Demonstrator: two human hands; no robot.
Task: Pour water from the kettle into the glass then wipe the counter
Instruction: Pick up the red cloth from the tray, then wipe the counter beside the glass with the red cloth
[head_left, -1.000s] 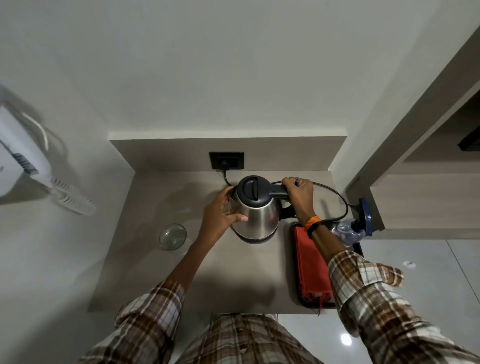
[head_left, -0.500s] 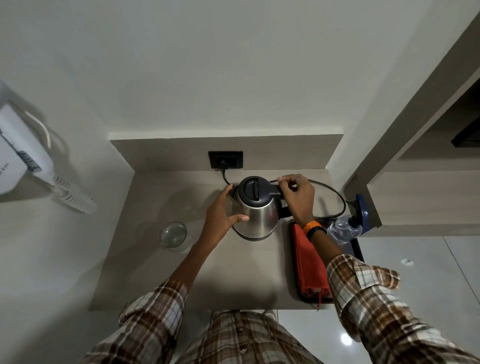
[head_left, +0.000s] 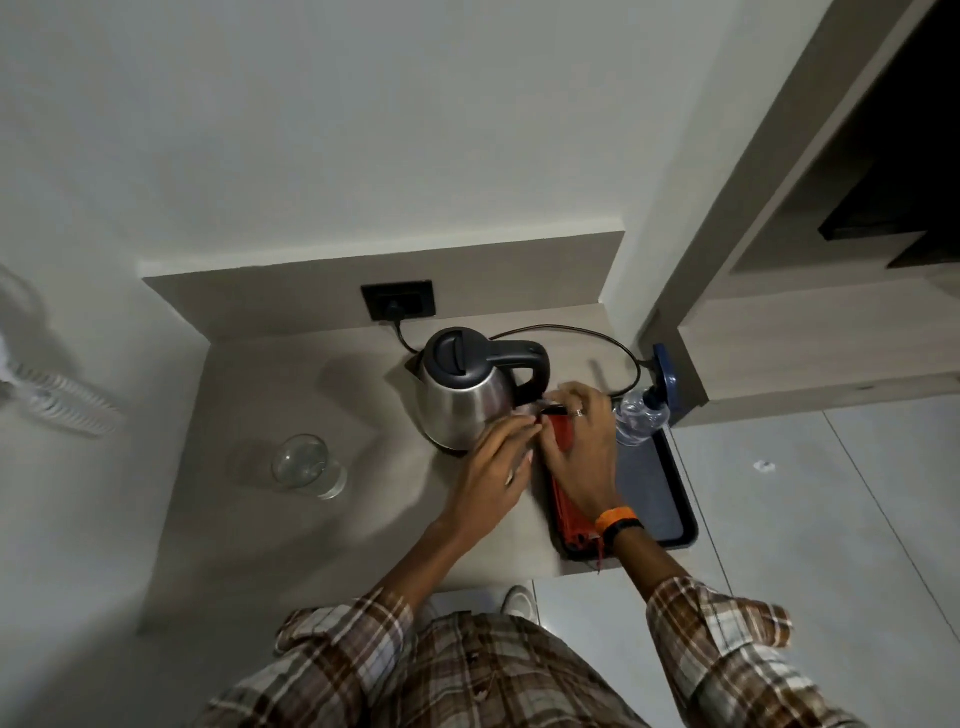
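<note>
Beige counter (head_left: 291, 525) tucked into a pale corner, and we see the steel kettle (head_left: 470, 392) standing upright near the back, its cord running to the black wall socket (head_left: 399, 301). Off to the left, well apart from it, stands the clear glass (head_left: 306, 464). Both hands meet at the front right of the kettle: our left hand (head_left: 493, 475) reaches in with fingers extended toward the red cloth (head_left: 563, 467), and the right hand (head_left: 582, 447) lies over that cloth, fingertips at its far end. Whether either hand has actually closed on the fabric, we cannot tell. The cloth lies on the left side of the dark tray (head_left: 660, 499), with a small plastic bottle (head_left: 636, 418) at the tray's back.
</note>
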